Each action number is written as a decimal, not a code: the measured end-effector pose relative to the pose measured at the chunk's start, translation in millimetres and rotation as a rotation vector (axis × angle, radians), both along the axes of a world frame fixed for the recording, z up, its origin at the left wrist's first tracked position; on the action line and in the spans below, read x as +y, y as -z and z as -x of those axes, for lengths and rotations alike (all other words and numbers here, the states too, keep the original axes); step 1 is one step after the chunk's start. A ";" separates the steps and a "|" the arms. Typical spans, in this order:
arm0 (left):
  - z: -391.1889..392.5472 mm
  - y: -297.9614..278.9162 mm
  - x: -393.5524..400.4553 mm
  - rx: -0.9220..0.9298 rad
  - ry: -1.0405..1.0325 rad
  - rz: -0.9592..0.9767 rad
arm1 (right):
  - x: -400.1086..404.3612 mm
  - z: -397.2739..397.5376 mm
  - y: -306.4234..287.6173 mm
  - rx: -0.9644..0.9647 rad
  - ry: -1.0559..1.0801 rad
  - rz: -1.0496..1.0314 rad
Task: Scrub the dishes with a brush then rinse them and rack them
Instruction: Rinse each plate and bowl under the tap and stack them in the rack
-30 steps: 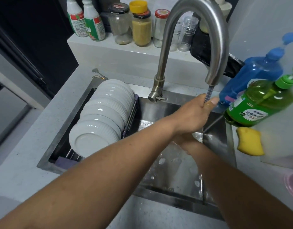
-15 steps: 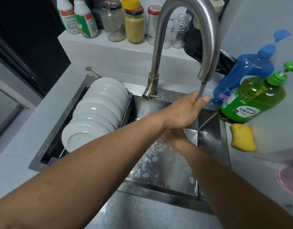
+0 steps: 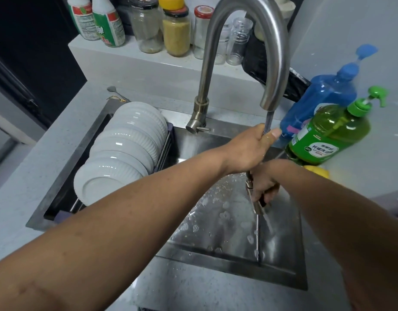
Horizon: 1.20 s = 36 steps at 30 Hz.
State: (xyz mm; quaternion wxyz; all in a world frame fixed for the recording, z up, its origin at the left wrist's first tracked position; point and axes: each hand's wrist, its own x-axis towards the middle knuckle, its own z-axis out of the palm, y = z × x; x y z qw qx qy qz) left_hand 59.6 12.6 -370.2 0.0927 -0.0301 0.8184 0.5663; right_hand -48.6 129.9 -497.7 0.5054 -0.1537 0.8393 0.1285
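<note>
A row of white ribbed bowls [image 3: 124, 151] stands on edge in the dish rack [image 3: 164, 151] over the left part of the steel sink [image 3: 236, 272]. My left hand [image 3: 249, 149] is closed around the pull-out hose [image 3: 268, 122] hanging from the faucet spout [image 3: 269, 63]. Below it, my right hand [image 3: 264, 187] grips the metal spray head [image 3: 257, 205], which points down and sprays water onto the wet sink floor. No brush is in view.
A green soap bottle [image 3: 328, 135] and a blue one [image 3: 321, 99] stand right of the sink, with a yellow sponge [image 3: 316, 170] partly hidden behind my right arm. Jars and bottles [image 3: 175, 30] line the shelf behind the faucet.
My right hand has drawn the spray head down and out from under my left hand, so it now shows, spraying water. The view has shifted slightly.
</note>
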 end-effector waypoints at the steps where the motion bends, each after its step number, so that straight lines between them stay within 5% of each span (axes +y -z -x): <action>1: -1.2 1.1 0.0 0.007 0.000 -0.005 | 0.8 -1.5 -0.2 0.006 0.005 0.033; 4: -5.9 2.8 -2.6 0.022 -0.013 -0.004 | 5.8 -2.1 12.5 0.466 -0.159 0.333; 5: -6.0 1.1 -2.6 0.017 -0.009 -0.012 | 7.8 -2.1 14.4 0.482 -0.127 0.373; 9: -7.4 -1.0 -0.9 0.013 0.013 0.031 | 11.8 -17.9 14.7 -0.147 0.142 0.209; 13: -9.4 1.9 -2.6 0.008 -0.022 0.017 | 7.9 -12.4 8.5 0.376 -0.163 0.292; 16: -8.0 2.3 -1.5 0.002 -0.010 0.048 | 2.7 -17.8 0.9 -0.069 -0.026 0.041; 22: -13.4 -0.5 -6.3 -0.010 0.009 0.035 | -10.0 -64.3 19.9 -0.188 0.493 0.742; 26: -14.7 0.2 -11.7 -0.006 0.024 0.034 | -29.7 -78.6 35.7 0.261 0.420 0.848; 29: -13.4 1.2 -13.5 -0.007 0.024 0.020 | -34.9 -66.4 37.9 0.099 0.331 0.791; 31: -11.0 2.3 -13.2 -0.013 0.025 0.013 | -30.0 -55.0 46.5 0.303 0.293 0.746; 33: -9.4 2.5 -10.0 -0.019 0.015 0.009 | -34.7 -56.5 46.3 0.308 0.276 0.700; 34: -9.4 3.4 -8.4 -0.019 0.008 0.012 | -42.8 -64.7 36.7 0.191 0.377 0.761; 36: -7.1 7.3 -6.4 -0.002 -0.010 0.020 | -55.6 -73.2 14.7 0.354 0.638 0.830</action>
